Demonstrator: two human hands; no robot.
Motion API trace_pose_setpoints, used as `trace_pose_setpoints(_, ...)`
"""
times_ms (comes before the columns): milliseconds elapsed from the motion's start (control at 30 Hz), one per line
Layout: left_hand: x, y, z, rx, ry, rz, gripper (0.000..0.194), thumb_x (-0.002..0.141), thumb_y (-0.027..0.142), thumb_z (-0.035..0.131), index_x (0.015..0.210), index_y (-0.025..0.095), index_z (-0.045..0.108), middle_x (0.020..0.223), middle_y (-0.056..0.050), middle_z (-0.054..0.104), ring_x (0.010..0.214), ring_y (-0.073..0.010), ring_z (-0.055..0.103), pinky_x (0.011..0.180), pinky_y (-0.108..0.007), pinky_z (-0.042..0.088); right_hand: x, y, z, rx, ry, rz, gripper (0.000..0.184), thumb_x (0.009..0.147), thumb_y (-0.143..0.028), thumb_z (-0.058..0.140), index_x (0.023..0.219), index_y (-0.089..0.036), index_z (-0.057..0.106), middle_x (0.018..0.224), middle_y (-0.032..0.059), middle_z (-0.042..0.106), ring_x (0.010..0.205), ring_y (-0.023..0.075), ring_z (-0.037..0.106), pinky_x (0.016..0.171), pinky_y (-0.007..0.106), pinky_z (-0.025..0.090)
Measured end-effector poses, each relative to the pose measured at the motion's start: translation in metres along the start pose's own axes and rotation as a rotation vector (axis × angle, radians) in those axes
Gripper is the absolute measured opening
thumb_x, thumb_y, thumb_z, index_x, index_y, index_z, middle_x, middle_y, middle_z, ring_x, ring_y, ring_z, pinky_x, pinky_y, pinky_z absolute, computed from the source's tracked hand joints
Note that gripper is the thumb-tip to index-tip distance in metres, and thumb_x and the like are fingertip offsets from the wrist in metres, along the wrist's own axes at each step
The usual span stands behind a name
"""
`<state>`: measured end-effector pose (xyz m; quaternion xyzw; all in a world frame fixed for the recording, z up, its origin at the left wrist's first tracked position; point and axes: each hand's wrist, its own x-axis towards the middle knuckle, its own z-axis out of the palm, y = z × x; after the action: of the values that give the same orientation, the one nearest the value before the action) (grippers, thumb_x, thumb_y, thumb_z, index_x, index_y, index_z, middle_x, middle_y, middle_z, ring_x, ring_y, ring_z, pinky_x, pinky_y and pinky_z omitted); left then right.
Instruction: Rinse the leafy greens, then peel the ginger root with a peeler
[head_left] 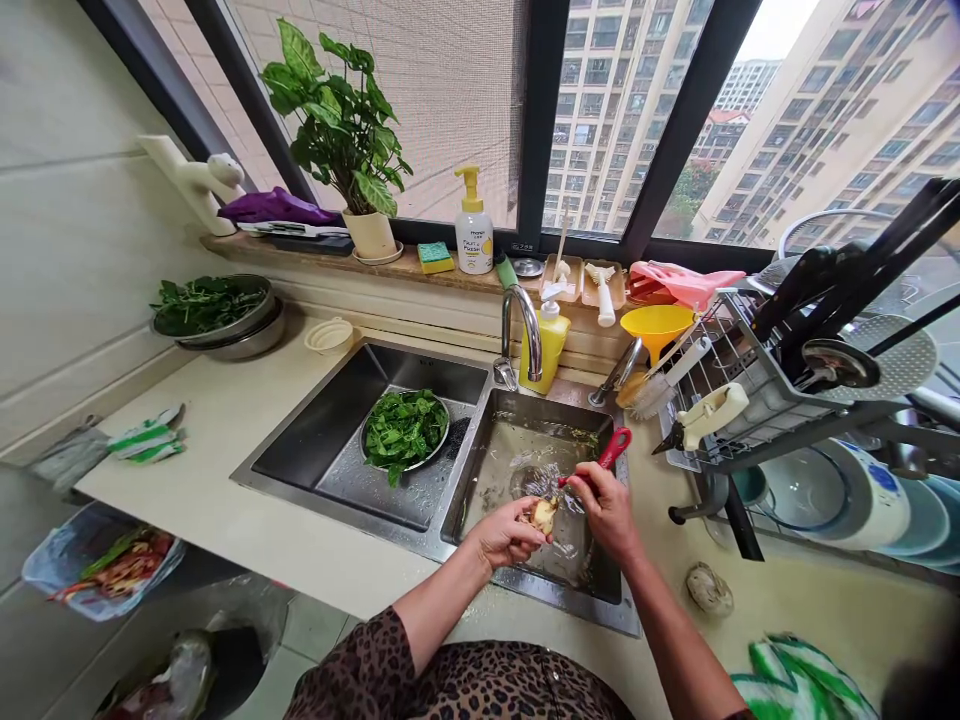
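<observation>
On the counter (225, 430) at far left sits a steel bowl of greens (214, 310); in the sink's left basin (337, 450) lies another bowl of leaves (405, 430). Over the right basin (525, 450) the left hand (506, 535) is closed around a pale piece of ginger (543, 514) — the right hand (606, 505), just beside it, grips a red-handled peeler (611, 450) whose head touches the ginger.

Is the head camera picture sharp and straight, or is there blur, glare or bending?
Head view: daylight from the window, sky overexposed at top right; wide-angle lens bends the window frame and counter edges; the hands are fairly sharp, the green-white cloth at lower right is blurred.
</observation>
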<state>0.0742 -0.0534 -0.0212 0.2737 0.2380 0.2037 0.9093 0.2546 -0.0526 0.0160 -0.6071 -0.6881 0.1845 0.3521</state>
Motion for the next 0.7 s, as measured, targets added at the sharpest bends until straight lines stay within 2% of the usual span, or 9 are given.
trace_pose_setpoints(67,0.000,-0.002,-0.001,0.027,-0.010,0.011,0.054,0.055,0.018,0.075,0.099,0.018,0.043,0.073,0.000,0.058,0.037,0.0018,0.032,0.037,-0.013,0.010,-0.001,0.000,-0.001,0.026,-0.136,-0.059,0.022,0.085,-0.040,0.046,0.079,-0.021,0.057,0.072,0.0009,0.057,0.067,0.0141,0.051,0.061,0.023,0.039)
trace_pose_setpoints(100,0.001,-0.003,-0.002,0.036,-0.025,0.014,0.054,0.055,0.019,0.075,0.099,0.018,0.044,0.074,-0.001,0.059,0.037,0.0016,0.031,0.037,-0.014,0.010,-0.001,-0.001,-0.001,0.000,-0.143,-0.061,0.023,0.085,-0.040,0.046,0.077,-0.021,0.057,0.072,0.0010,0.056,0.067,0.0142,0.050,0.061,0.023,0.039)
trace_pose_setpoints(233,0.000,-0.005,-0.002,0.032,-0.045,0.032,0.058,0.056,0.018,0.074,0.106,0.019,0.043,0.078,-0.003,0.061,0.039,0.0004,0.033,0.037,-0.014,0.012,-0.003,0.001,-0.001,-0.068,0.053,0.023,0.024,0.085,-0.041,0.046,0.081,-0.020,0.057,0.074,0.0025,0.056,0.069,0.0153,0.050,0.063,0.025,0.039)
trace_pose_setpoints(333,-0.001,-0.005,-0.001,0.023,-0.037,0.048,0.055,0.058,0.017,0.073,0.104,0.019,0.044,0.078,-0.003,0.060,0.040,-0.0001,0.034,0.037,-0.013,0.015,-0.003,0.003,0.000,0.003,-0.059,-0.035,0.022,0.085,-0.039,0.046,0.081,-0.021,0.058,0.074,0.0020,0.057,0.068,0.0146,0.051,0.062,0.023,0.039)
trace_pose_setpoints(367,-0.002,-0.005,-0.001,0.017,-0.046,0.048,0.054,0.058,0.017,0.073,0.104,0.018,0.044,0.079,-0.003,0.060,0.040,0.0001,0.034,0.037,-0.013,0.015,-0.003,0.004,0.000,-0.006,-0.059,-0.038,0.023,0.085,-0.040,0.046,0.079,-0.021,0.058,0.074,0.0021,0.057,0.068,0.0148,0.051,0.062,0.024,0.039)
trace_pose_setpoints(433,-0.003,-0.005,0.000,-0.015,-0.061,0.055,0.055,0.059,0.018,0.073,0.106,0.019,0.045,0.083,-0.004,0.060,0.041,0.0002,0.035,0.038,-0.013,0.018,-0.002,0.007,0.000,-0.034,0.052,0.013,0.024,0.084,-0.042,0.047,0.078,-0.021,0.058,0.073,0.0024,0.057,0.068,0.0154,0.051,0.062,0.025,0.039)
trace_pose_setpoints(533,-0.004,-0.005,0.004,-0.099,-0.002,0.117,0.062,0.055,0.017,0.076,0.110,0.020,0.046,0.087,-0.002,0.055,0.052,-0.0026,0.044,0.043,-0.013,0.032,-0.003,0.005,0.000,0.072,0.165,0.099,0.024,0.084,-0.042,0.046,0.083,-0.020,0.056,0.072,0.0015,0.058,0.065,0.0146,0.051,0.061,0.025,0.040)
trace_pose_setpoints(600,-0.003,-0.004,0.006,-0.128,0.042,0.156,0.065,0.054,0.016,0.078,0.111,0.020,0.047,0.084,0.000,0.050,0.060,-0.0046,0.048,0.053,-0.017,0.043,-0.005,-0.002,0.003,0.210,0.101,0.098,0.023,0.085,-0.041,0.045,0.085,-0.020,0.055,0.074,0.0011,0.059,0.065,0.0140,0.052,0.061,0.024,0.041)
trace_pose_setpoints(700,0.000,0.000,0.008,-0.086,0.059,0.203,0.063,0.061,0.020,0.076,0.114,0.022,0.043,0.083,0.001,0.049,0.062,-0.0060,0.051,0.065,-0.027,0.049,-0.008,-0.013,0.010,0.355,0.038,0.103,0.022,0.085,-0.040,0.045,0.086,-0.020,0.055,0.081,0.0030,0.062,0.072,0.0151,0.056,0.067,0.025,0.045)
